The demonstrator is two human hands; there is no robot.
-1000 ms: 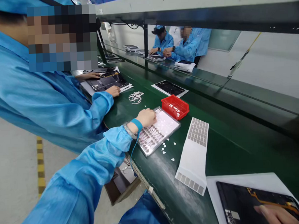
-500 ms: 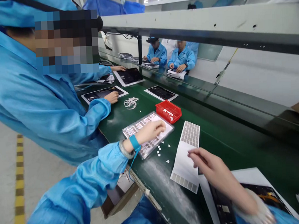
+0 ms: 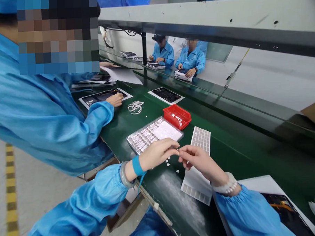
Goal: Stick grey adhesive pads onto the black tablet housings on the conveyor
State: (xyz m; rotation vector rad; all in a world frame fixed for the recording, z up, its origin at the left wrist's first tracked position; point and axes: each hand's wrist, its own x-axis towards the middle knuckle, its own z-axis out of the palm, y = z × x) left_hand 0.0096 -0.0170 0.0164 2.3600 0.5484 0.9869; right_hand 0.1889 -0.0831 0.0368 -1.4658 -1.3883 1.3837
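My left hand (image 3: 159, 153), with a blue wrist strap, is closed in a pinch in front of the clear tray (image 3: 171, 129) of small metallic parts in rows. Fingertip to fingertip with it, my right hand (image 3: 199, 161) pinches too, above the white sticker sheet (image 3: 194, 179) with grey squares. Whatever lies between the fingers is too small to make out. Small white round tabs (image 3: 178, 171) lie scattered on the green table just below the hands. Behind the tray stands a red bin (image 3: 177, 116) holding more white pieces.
A dark panel on white paper (image 3: 284, 210) lies at the right, partly under my sleeve. A co-worker's hand (image 3: 115, 99) rests on another panel at the left. White bands (image 3: 135, 107) lie coiled nearby. A shelf beam (image 3: 207, 18) crosses overhead.
My left hand has come back from over the tray toward me. My right hand has moved left and up, so the fingertips now meet. The co-worker beside me has lifted a white sheet.
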